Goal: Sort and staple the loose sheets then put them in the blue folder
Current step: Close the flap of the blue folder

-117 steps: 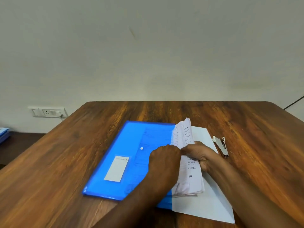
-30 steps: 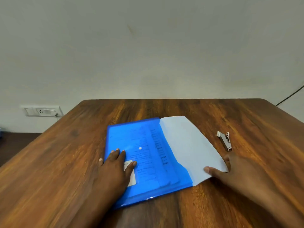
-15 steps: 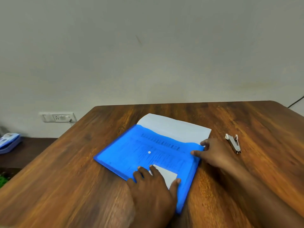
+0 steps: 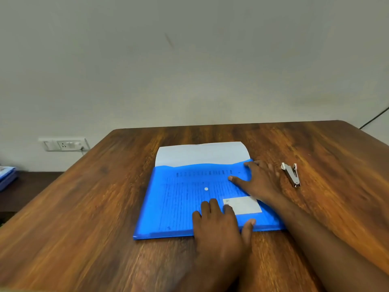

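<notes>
Blue folder [image 4: 185,199] lies flat on the desk [image 4: 88,218], sheets [image 4: 202,153] poking out the far edge. Both hands, left [image 4: 221,226] and right [image 4: 259,182], rest open on it. Looks thin, floppy, slick; probably pinch an edge.

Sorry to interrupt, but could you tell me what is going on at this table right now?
A person is filing papers. Both hands lie flat on a blue folder on the wooden table: the left hand at its near edge, the right hand near its far right corner. Printed sheets show through the plastic, and the white flap at the far side is still open. A small stapler lies untouched to the right.
</notes>
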A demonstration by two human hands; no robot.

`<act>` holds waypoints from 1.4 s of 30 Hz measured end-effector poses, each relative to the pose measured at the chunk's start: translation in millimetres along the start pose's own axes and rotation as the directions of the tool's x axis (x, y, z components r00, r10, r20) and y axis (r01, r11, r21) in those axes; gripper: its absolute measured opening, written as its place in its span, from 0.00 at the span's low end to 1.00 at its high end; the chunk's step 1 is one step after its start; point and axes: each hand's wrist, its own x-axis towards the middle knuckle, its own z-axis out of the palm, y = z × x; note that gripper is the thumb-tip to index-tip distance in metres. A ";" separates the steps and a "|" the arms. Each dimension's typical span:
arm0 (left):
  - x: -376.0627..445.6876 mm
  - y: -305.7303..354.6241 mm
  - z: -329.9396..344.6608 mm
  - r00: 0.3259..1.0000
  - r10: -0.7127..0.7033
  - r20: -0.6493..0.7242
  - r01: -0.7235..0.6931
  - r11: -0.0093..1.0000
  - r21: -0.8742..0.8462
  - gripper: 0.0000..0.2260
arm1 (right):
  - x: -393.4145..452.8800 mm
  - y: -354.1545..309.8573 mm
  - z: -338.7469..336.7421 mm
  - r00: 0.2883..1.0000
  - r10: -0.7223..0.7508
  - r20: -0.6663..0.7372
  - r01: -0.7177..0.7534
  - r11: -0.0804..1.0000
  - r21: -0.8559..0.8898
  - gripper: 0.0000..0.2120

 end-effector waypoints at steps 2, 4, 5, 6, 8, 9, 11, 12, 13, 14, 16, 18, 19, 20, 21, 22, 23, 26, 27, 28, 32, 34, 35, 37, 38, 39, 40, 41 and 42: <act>11.8 -14.5 0.2 1.000 -0.005 -0.025 0.005 1.000 -0.007 0.25 | 0.2 3.4 4.1 1.000 -0.020 -0.022 0.019 0.999 -0.031 0.42; 25.8 -30.9 2.5 0.999 -0.023 0.047 0.023 1.000 0.009 0.26 | 3.5 5.9 5.9 0.999 -0.028 -0.031 0.027 0.999 -0.036 0.42; 33.9 -40.0 2.4 0.996 -0.033 0.081 0.031 0.999 0.018 0.27 | 6.1 6.8 5.4 0.999 -0.029 -0.031 0.028 0.999 -0.028 0.43; 41.4 -48.9 3.2 0.995 -0.046 0.089 0.044 0.999 0.023 0.27 | 7.9 8.6 5.2 0.999 -0.030 -0.030 0.030 0.999 -0.014 0.44; 61.8 -68.9 5.9 0.991 -0.086 0.101 0.084 0.996 0.027 0.28 | 13.7 12.6 5.0 0.999 -0.018 -0.032 0.019 0.999 0.037 0.47; 74.2 -80.2 7.2 0.987 -0.114 0.110 0.112 0.993 0.030 0.28 | 16.8 13.0 4.0 0.999 -0.004 -0.032 0.007 0.998 0.070 0.48; 97.1 -107.7 13.2 0.980 -0.171 0.100 0.169 0.985 0.027 0.28 | 23.4 13.4 3.8 0.999 0.020 -0.034 -0.015 0.988 0.153 0.47; 109.3 -123.1 17.8 0.978 -0.188 0.088 0.186 0.982 0.027 0.29 | 28.0 13.8 3.2 0.999 0.029 -0.036 -0.022 0.980 0.198 0.45; 119.7 -138.3 22.1 0.976 -0.200 0.084 0.199 0.980 0.013 0.30 | 32.0 14.3 2.1 0.999 0.033 -0.039 -0.023 0.972 0.234 0.41; 130.1 -152.5 26.4 0.975 -0.204 0.085 0.208 0.978 -0.033 0.31 | 37.4 15.8 0.9 0.998 0.037 -0.047 -0.023 0.966 0.259 0.37; 146.4 -175.6 32.7 0.967 -0.241 0.086 0.254 0.944 -0.211 0.35 | 47.0 20.7 0.0 0.998 0.019 -0.062 -0.001 0.959 0.282 0.31; 157.5 -190.9 34.5 0.947 -0.309 0.084 0.315 0.856 -0.411 0.40 | 57.5 25.5 3.8 0.998 -0.030 -0.058 0.046 0.953 0.301 0.25; 161.9 -197.9 37.2 0.938 -0.336 0.079 0.332 0.812 -0.481 0.43 | 63.9 27.8 7.6 0.998 -0.051 -0.048 0.063 0.947 0.316 0.21; 164.3 -203.2 40.0 0.932 -0.357 0.063 0.334 0.779 -0.530 0.44 | 68.5 29.3 9.4 0.997 -0.072 -0.035 0.080 0.940 0.331 0.18; 165.5 -206.5 42.2 0.925 -0.376 0.045 0.335 0.755 -0.564 0.44 | 73.6 31.8 9.6 0.995 -0.094 -0.023 0.096 0.935 0.342 0.15; 166.1 -210.6 45.6 0.915 -0.401 0.038 0.343 0.726 -0.596 0.43 | 78.8 32.8 10.9 0.992 -0.126 -0.013 0.122 0.928 0.352 0.14; 166.1 -212.3 47.2 0.909 -0.414 0.037 0.345 0.700 -0.626 0.42 | 84.4 35.2 10.3 0.989 -0.145 -0.004 0.137 0.922 0.363 0.15; 170.2 -217.4 53.5 0.912 -0.407 0.055 0.327 0.637 -0.699 0.37 | 96.1 40.7 12.6 0.982 -0.187 0.010 0.168 0.900 0.402 0.17; 171.8 -219.2 55.9 0.915 -0.399 0.058 0.317 0.624 -0.714 0.36 | 97.9 40.9 13.8 0.982 -0.187 0.008 0.166 0.892 0.420 0.16; 174.1 -221.6 58.8 0.916 -0.398 0.049 0.305 0.613 -0.729 0.35 | 100.6 41.8 14.4 0.982 -0.187 0.004 0.165 0.880 0.444 0.15; 177.2 -231.3 70.0 0.926 -0.378 0.011 0.256 0.604 -0.755 0.29 | 99.9 43.5 15.7 0.991 -0.128 -0.045 0.133 0.847 0.514 0.23; 177.7 -232.3 70.7 0.928 -0.372 0.005 0.243 0.596 -0.766 0.26 | 102.2 47.6 17.8 0.993 -0.095 -0.076 0.121 0.845 0.521 0.27; 177.7 -231.9 70.4 0.931 -0.366 -0.002 0.232 0.595 -0.770 0.25 | 104.1 49.8 17.8 0.992 -0.082 -0.092 0.119 0.835 0.537 0.29; 176.9 -232.4 71.1 0.935 -0.354 -0.024 0.205 0.594 -0.778 0.22 | 106.4 53.7 18.9 0.992 -0.070 -0.105 0.118 0.808 0.577 0.33; 176.8 -233.3 71.8 0.935 -0.353 -0.032 0.195 0.590 -0.783 0.21 | 106.8 55.1 19.6 0.991 -0.070 -0.110 0.122 0.795 0.595 0.34; 176.3 -233.2 70.4 0.935 -0.351 -0.042 0.183 0.583 -0.792 0.21 | 106.6 55.1 19.2 0.990 -0.073 -0.117 0.130 0.778 0.615 0.35; 176.8 -234.1 70.7 0.934 -0.354 -0.051 0.170 0.563 -0.809 0.22 | 105.3 54.1 18.3 0.989 -0.079 -0.124 0.140 0.761 0.633 0.34; 176.9 -234.7 69.6 0.932 -0.359 -0.053 0.160 0.539 -0.827 0.22 | 103.7 53.1 17.9 0.986 -0.089 -0.139 0.158 0.742 0.651 0.33; 176.7 -233.6 68.0 0.930 -0.364 -0.056 0.149 0.512 -0.846 0.22 | 102.2 52.5 17.7 0.982 -0.094 -0.167 0.182 0.730 0.659 0.29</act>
